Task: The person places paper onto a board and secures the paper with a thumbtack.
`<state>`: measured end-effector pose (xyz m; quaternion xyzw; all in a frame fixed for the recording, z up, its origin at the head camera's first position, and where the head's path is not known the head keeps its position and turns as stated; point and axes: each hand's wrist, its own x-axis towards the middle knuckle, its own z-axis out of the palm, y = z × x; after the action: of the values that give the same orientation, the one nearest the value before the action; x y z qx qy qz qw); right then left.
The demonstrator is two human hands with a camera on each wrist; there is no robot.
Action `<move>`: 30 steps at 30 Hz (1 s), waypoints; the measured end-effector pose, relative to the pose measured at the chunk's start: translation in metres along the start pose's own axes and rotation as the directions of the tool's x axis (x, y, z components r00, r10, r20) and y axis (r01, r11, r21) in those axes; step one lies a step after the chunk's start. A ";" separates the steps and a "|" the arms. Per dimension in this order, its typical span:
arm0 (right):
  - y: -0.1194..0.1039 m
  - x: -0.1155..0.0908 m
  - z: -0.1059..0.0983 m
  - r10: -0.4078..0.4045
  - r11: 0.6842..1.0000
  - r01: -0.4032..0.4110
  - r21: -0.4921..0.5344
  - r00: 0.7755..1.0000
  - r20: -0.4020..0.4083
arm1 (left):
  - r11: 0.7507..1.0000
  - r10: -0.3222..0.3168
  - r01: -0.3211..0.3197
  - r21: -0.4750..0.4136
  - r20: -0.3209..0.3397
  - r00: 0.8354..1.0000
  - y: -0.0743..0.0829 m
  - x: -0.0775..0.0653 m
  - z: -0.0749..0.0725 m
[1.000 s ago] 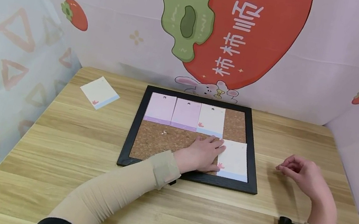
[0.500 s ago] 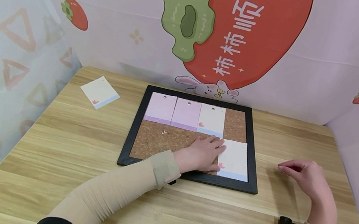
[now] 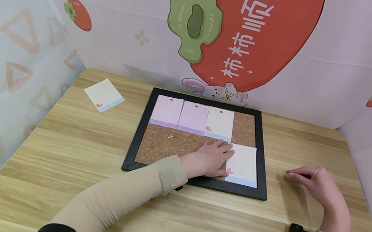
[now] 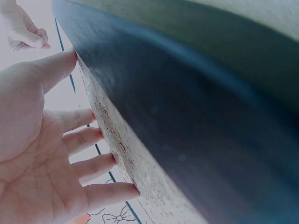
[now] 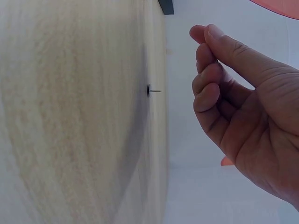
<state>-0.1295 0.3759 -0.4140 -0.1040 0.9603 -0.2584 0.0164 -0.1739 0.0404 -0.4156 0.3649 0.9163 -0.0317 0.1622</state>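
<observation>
The left hand (image 3: 210, 159) has its fingers spread wide across the corkboard (image 3: 173, 147), the index fingertip and thumb on the left edge of a white note (image 3: 244, 163) that sits in the board's lower right corner. Over to the right hand (image 3: 320, 187): it hangs above the wooden table (image 3: 53, 150), narrow, thumb tip brought against the index finger, the others curled in behind. Whether something tiny is pinched there cannot be told! Near those fingers, the right wrist view picks out a pin (image 5: 149, 91), head down on the wood, point in the air.

Out across the board, and the top row lines up two purple notes (image 3: 167, 111) and then a second white note (image 3: 220, 123), each with a dark pinhead at its upper edge. Small bright specks (image 3: 170, 136) show on the cork, too small to name. Round it all runs a black frame (image 3: 261, 168). Well off to the left, another white note (image 3: 104, 94) lies turned cornerwise on the table. Behind, the backdrop (image 3: 107, 52) carries a big red persimmon (image 3: 282, 33).
</observation>
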 end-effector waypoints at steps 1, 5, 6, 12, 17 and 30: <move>0.000 0.000 0.000 -0.001 1.000 0.001 -0.001 1.000 0.005 | 1.000 -0.001 0.001 0.000 -0.001 1.000 0.000 0.000 0.000; -0.002 0.001 -0.001 0.030 0.999 -0.030 0.009 0.998 0.051 | 1.000 -0.001 0.001 0.001 0.001 1.000 0.000 -0.001 -0.001; -0.002 0.002 -0.001 0.037 0.999 -0.037 0.010 0.997 0.063 | 1.000 -0.002 0.002 0.004 0.002 1.000 0.000 0.000 -0.001; -0.004 0.003 0.000 0.062 0.997 -0.065 0.030 0.995 0.076 | 1.000 -0.004 0.004 0.021 0.010 1.000 0.000 0.000 -0.001; -0.005 0.002 0.000 0.082 0.993 -0.087 0.085 0.995 0.056 | 1.000 -0.005 0.004 0.015 0.015 1.000 0.001 0.000 -0.001; -0.001 0.003 0.001 0.015 0.999 -0.013 0.034 0.999 -0.046 | 1.000 -0.001 0.001 0.014 0.016 1.000 0.000 -0.001 -0.002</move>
<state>-0.1321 0.3743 -0.4142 -0.0909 0.9566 -0.2770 -0.0023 -0.1732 0.0401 -0.4134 0.3652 0.9150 -0.0411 0.1668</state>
